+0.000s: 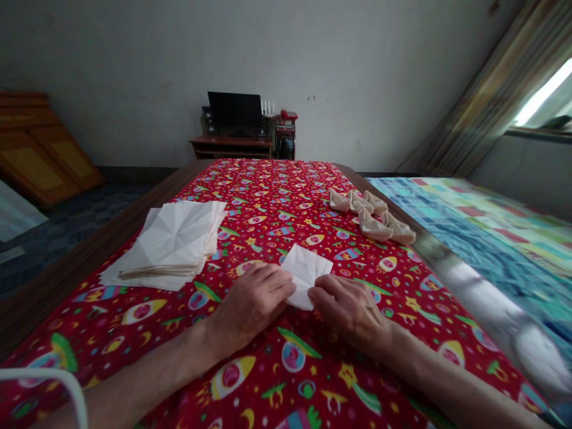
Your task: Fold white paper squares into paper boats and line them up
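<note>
Paper lies — between left hand and right hand.

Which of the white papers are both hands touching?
The small folded sheet between the left hand and the right hand; the stack of larger sheets lies untouched on the left.

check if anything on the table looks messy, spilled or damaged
Nothing looks spilled or torn. The paper stack on the left is untidy, though: its sheets lie at uneven angles, corners sticking out. Creases in the folded paper at the left hand and right hand look like fold lines, not damage.
</note>
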Motion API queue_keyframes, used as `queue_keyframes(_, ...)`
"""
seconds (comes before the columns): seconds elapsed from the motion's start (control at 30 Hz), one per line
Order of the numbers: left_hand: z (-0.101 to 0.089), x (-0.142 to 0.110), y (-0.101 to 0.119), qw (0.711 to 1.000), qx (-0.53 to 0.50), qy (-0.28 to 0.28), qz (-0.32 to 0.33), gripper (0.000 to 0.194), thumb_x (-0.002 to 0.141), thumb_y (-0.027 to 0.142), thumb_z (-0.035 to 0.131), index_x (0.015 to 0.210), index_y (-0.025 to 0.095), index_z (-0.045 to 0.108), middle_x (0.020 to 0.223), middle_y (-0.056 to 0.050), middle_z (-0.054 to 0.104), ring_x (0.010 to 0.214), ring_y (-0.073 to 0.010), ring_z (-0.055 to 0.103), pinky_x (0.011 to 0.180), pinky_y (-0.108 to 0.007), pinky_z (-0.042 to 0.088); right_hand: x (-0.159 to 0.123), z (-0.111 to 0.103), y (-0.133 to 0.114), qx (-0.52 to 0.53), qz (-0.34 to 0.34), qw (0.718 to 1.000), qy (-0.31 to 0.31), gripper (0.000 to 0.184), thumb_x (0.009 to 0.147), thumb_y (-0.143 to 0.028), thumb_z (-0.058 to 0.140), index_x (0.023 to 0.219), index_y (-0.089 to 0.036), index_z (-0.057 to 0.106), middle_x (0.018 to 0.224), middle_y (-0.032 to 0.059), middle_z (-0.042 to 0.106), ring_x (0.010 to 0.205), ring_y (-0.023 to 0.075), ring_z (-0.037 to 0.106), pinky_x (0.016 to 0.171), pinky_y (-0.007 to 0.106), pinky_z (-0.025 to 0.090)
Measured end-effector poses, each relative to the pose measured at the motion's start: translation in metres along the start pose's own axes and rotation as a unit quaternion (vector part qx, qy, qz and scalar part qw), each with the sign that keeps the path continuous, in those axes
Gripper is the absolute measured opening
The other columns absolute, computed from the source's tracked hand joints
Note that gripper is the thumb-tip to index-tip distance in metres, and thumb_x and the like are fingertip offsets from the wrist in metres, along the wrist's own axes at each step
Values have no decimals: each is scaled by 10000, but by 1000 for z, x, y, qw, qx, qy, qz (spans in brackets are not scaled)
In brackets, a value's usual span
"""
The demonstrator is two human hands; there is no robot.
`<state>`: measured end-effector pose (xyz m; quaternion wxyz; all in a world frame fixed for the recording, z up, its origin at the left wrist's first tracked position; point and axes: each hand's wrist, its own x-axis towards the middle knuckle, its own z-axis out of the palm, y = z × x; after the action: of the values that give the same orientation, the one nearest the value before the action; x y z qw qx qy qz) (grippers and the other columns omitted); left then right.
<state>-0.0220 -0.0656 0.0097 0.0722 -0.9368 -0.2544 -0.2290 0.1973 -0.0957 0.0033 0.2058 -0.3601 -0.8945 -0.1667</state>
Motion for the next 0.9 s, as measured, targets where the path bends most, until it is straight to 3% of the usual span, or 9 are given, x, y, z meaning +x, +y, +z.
queue_keyframes(0.1, 1, -4, 8, 999, -4, -46, 6, 145, 916, 196, 468, 955, 187, 607, 878, -25, 625, 849, -197, 550, 764, -344, 440, -11, -4, -1, 52, 0, 998, -43, 212, 933, -172, 406, 864, -173, 606, 833, 36, 588, 642, 125, 473, 554, 256, 315)
queue_keyframes(0.2, 0, -6, 12, 998, -24, -63, -6, 131, 899, 181, 496, 964, 189, 610, 877, -21, 625, 831, -190, 549, 731, -314, 445, -20, -3, 3, 115, 38, 991, -55, 193, 935, -208, 433, 974, -192, 621, 924, 49, 600, 697, 114, 524, 578, 232, 361)
queue_keyframes(0.37, 5, -7, 15, 997, -67, -28, -22, 123, 906, 246, 508, 952, 212, 618, 900, -6, 641, 867, -182, 562, 766, -300, 451, -27, 0, 10, 213, 92, 972, -29, 225, 930, -251, 456, 924, -184, 671, 863, 60, 611, 699, 114, 556, 594, 216, 406)
queue_keyframes(0.5, 12, -4, 18, 988, -131, 1, -85, 177, 918, 235, 483, 804, 186, 609, 827, -3, 633, 776, -140, 579, 697, -253, 447, -19, -2, 13, 296, 170, 938, -62, 220, 909, -260, 503, 802, -172, 674, 779, 30, 609, 647, 96, 548, 572, 197, 391)
queue_keyframes(0.67, 11, 2, 17, 965, -154, -27, -209, 199, 851, 200, 559, 657, 161, 535, 744, 1, 555, 660, -114, 544, 601, -232, 411, -8, 0, 13, 273, 239, 928, -84, 200, 878, -275, 542, 746, -172, 652, 707, 8, 631, 601, 100, 537, 555, 206, 360)
queue_keyframes(0.9, 8, 6, 15, 966, -127, -59, -218, 213, 837, 195, 567, 641, 166, 487, 744, 11, 497, 638, -106, 497, 579, -240, 378, -4, 5, 9, 212, 241, 942, -93, 221, 881, -287, 514, 739, -160, 628, 688, 30, 637, 610, 118, 547, 576, 226, 355)
